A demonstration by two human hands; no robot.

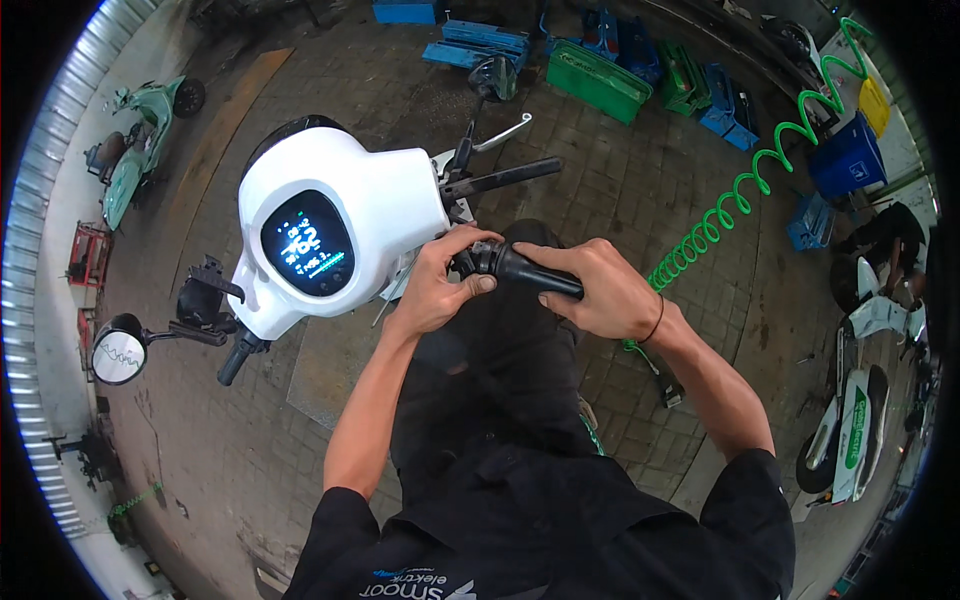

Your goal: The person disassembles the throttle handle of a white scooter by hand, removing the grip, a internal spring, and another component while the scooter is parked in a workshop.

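Observation:
Both of my hands hold a black rubber-looking handlebar grip (537, 273) over my lap. My left hand (445, 278) is closed on its end, where a black collar or housing (478, 260) shows between thumb and fingers. Around the tapered body my right hand (605, 290) is closed, thumb and forefinger along it. Just beyond stands a scooter with a white front cover (385, 200) and a lit round-cornered display (307, 243). Its bare black handlebar end (510, 178) points right, close above my hands, with a silver brake lever (505, 132) beside it.
A mirror (120, 350) sticks out at the scooter's left, another (492, 78) at the far side. Green and blue toolboxes (598, 80) line the back. A coiled green hose (720, 215) hangs at right. Near a white scooter (850, 440), another person (895, 235) crouches.

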